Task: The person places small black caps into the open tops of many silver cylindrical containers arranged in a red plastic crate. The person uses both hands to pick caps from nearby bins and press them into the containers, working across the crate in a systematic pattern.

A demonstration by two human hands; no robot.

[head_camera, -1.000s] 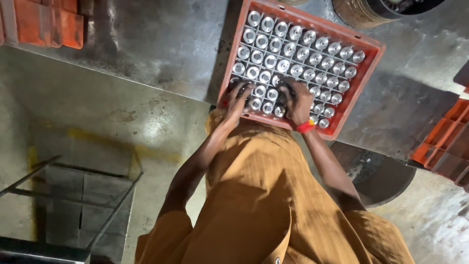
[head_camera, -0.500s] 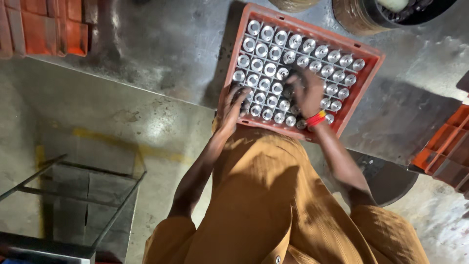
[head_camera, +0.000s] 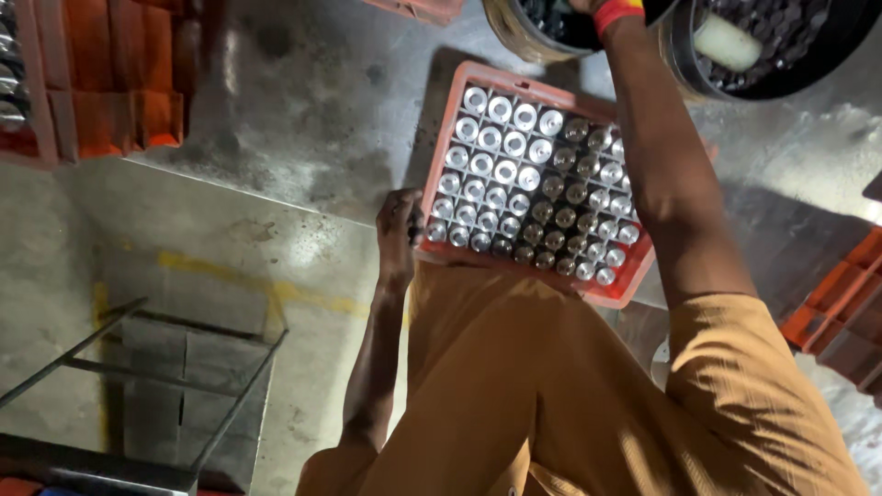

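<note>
While the crate [head_camera: 537, 179] of capped bottles [head_camera: 501, 170] sits on the floor [head_camera: 303, 138], the left hand [head_camera: 400, 230] curls its fingers around the crate's near-left corner; the right hand's fingers, reaching into a drum [head_camera: 542, 23], are out of view.

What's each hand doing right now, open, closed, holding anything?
Left hand: fingers curled on the near corner of the red crate of bottles.
Right hand: out of frame above the red wristband; cannot be told.

Red-orange crate [head_camera: 439, 165], silver bottle caps [head_camera: 501, 152] in grid inside it, mustard-brown garment [head_camera: 551, 386] below crate, red-yellow wristband [head_camera: 616, 13] above crate, grey floor [head_camera: 303, 119].
</note>
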